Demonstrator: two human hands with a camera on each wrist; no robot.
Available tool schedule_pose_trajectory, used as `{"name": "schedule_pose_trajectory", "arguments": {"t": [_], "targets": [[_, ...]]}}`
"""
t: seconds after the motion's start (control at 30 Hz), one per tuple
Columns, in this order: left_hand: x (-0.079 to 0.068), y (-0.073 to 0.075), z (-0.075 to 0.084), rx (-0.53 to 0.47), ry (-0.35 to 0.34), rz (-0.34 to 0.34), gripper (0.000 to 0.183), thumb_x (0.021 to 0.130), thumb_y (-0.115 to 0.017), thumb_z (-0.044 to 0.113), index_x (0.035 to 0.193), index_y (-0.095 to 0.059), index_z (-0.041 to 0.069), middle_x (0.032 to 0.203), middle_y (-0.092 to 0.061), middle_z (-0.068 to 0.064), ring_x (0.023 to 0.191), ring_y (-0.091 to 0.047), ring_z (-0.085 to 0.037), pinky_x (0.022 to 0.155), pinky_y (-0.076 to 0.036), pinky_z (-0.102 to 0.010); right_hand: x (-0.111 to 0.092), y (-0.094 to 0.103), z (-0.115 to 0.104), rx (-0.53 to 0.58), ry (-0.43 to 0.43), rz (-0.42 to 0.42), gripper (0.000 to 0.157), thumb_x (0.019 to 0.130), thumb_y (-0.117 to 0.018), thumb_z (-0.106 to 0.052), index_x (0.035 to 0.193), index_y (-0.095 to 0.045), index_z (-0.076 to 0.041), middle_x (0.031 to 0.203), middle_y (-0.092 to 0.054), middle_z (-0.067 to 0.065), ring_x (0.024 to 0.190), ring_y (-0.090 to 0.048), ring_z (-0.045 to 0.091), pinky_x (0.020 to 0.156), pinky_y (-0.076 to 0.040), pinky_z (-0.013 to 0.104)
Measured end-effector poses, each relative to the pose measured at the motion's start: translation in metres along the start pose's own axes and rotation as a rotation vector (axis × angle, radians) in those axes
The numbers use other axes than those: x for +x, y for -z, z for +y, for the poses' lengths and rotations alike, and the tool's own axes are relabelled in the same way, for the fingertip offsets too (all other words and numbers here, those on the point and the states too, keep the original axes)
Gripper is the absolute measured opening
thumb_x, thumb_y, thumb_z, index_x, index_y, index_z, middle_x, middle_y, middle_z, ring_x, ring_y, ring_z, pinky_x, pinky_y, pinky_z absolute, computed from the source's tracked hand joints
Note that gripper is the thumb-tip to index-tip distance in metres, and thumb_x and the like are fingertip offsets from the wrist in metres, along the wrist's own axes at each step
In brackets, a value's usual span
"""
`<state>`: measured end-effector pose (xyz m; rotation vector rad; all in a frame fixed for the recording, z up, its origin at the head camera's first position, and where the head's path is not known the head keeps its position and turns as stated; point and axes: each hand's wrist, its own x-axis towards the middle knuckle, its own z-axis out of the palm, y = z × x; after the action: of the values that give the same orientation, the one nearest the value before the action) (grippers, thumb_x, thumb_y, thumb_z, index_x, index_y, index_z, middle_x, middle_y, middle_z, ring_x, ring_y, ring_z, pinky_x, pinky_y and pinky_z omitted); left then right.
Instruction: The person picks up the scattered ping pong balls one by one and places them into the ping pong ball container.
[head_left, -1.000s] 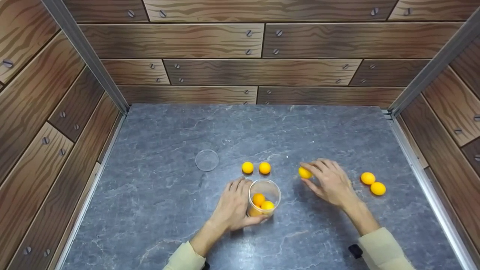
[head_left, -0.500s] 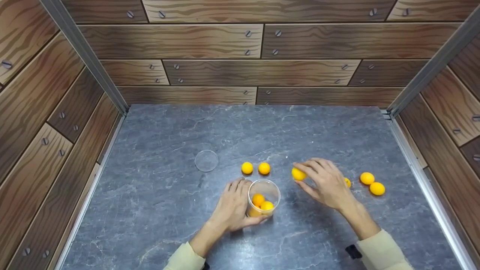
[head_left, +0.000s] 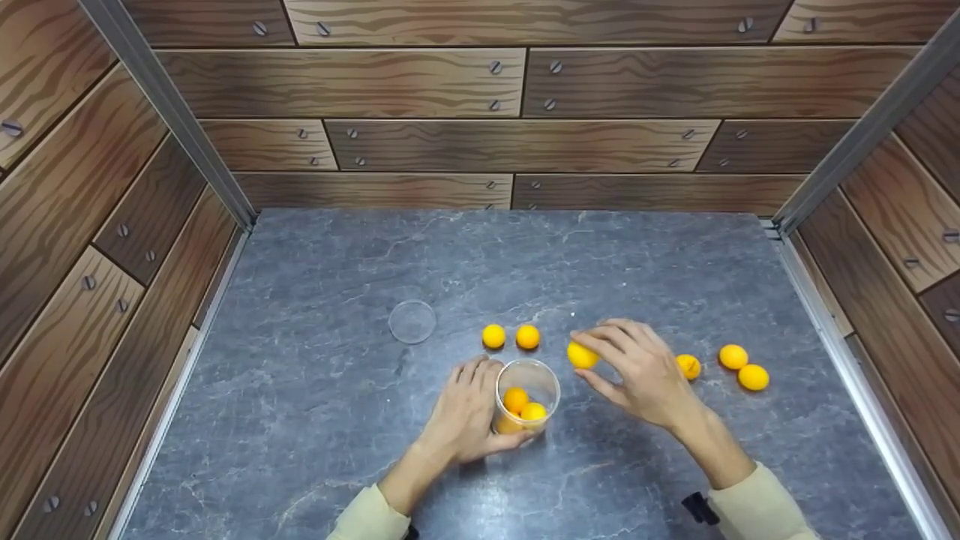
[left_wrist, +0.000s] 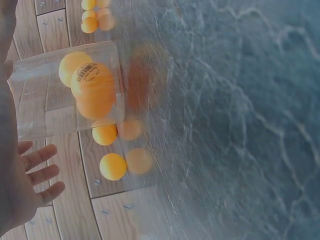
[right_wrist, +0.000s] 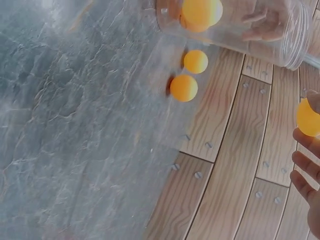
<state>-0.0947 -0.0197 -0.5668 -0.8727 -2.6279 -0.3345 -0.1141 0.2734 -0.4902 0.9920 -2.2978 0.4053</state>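
Note:
My left hand [head_left: 465, 412] holds a clear plastic jar [head_left: 529, 373] upright on the table, the thumb reaching across its near side. Several orange ping-pong balls [left_wrist: 75, 69] lie at the jar's bottom; one shows printed barcode marks in the left wrist view. Right of the jar, my right hand [head_left: 637, 371] pinches another ping-pong ball [head_left: 583, 354] between thumb and fingertips. The right wrist view shows this held ball [right_wrist: 308, 117] raised near the level of the jar's open mouth. Two loose balls [head_left: 528, 337] sit just behind the jar.
A thin clear round disc [head_left: 412, 322], like a lid, lies left behind the jar. Three more ping-pong balls [head_left: 733, 357] rest right of my right hand. Wood-patterned walls [head_left: 420, 82] with metal corner strips enclose the grey marbled table [head_left: 300, 420] at back and sides.
My right hand has moved left toward the jar with the pinched ping-pong ball, uncovering a ball behind it on the right. My left hand and the jar stay put.

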Motion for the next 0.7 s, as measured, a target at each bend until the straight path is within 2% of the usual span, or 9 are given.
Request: {"name": "schedule_pose_trajectory", "arguments": {"t": [0.13, 0.37, 0.63, 0.67, 0.7], "targets": [[0.0, 0.0, 0.0, -0.019, 0.011, -0.006, 0.101, 0.078, -0.065, 0.085, 0.139, -0.054, 0.005, 0.135, -0.065, -0.011, 0.131, -0.061, -0.029, 0.106, -0.053, -0.044, 0.006, 0.001, -0.006, 0.002, 0.03, -0.001, 0.045, 0.091, -0.08, -0.035, 0.132, -0.073, -0.016, 0.116, -0.076, 0.002, 0.113, -0.069, 0.028, 0.095, -0.057, 0.045], [0.0, -0.001, 0.0, -0.015, 0.004, 0.009, 0.1, 0.078, -0.066, 0.085, 0.137, -0.054, 0.005, 0.134, -0.066, -0.011, 0.129, -0.062, -0.029, 0.106, -0.054, -0.044, 0.012, 0.003, -0.015, 0.008, 0.051, -0.024, 0.054, 0.083, -0.087, -0.03, 0.133, -0.072, -0.017, 0.117, -0.076, 0.002, 0.113, -0.069, 0.027, 0.095, -0.058, 0.045], [0.0, 0.0, 0.0, 0.005, -0.001, -0.008, 0.1, 0.082, -0.06, 0.086, 0.138, -0.054, 0.004, 0.137, -0.066, -0.013, 0.129, -0.063, -0.029, 0.106, -0.054, -0.044, 0.018, 0.002, -0.025, 0.009, 0.07, -0.052, 0.058, 0.08, -0.089, -0.032, 0.133, -0.072, -0.017, 0.116, -0.076, 0.001, 0.112, -0.069, 0.026, 0.097, -0.058, 0.042], [0.0, 0.0, 0.0, 0.008, -0.002, -0.008, 0.1, 0.082, -0.06, 0.086, 0.138, -0.054, 0.004, 0.137, -0.066, -0.013, 0.129, -0.063, -0.029, 0.106, -0.054, -0.044, 0.019, 0.002, -0.026, 0.012, 0.072, -0.05, 0.053, 0.085, -0.087, -0.034, 0.133, -0.072, -0.018, 0.116, -0.076, 0.001, 0.112, -0.069, 0.025, 0.097, -0.058, 0.042], [0.0, 0.0, 0.0, 0.011, -0.003, -0.007, 0.1, 0.082, -0.061, 0.086, 0.139, -0.054, 0.003, 0.136, -0.066, -0.013, 0.129, -0.063, -0.029, 0.106, -0.054, -0.044, 0.02, 0.001, -0.028, 0.018, 0.076, -0.047, 0.053, 0.085, -0.087, -0.034, 0.133, -0.072, -0.018, 0.116, -0.076, 0.001, 0.112, -0.069, 0.025, 0.096, -0.058, 0.042]]}}
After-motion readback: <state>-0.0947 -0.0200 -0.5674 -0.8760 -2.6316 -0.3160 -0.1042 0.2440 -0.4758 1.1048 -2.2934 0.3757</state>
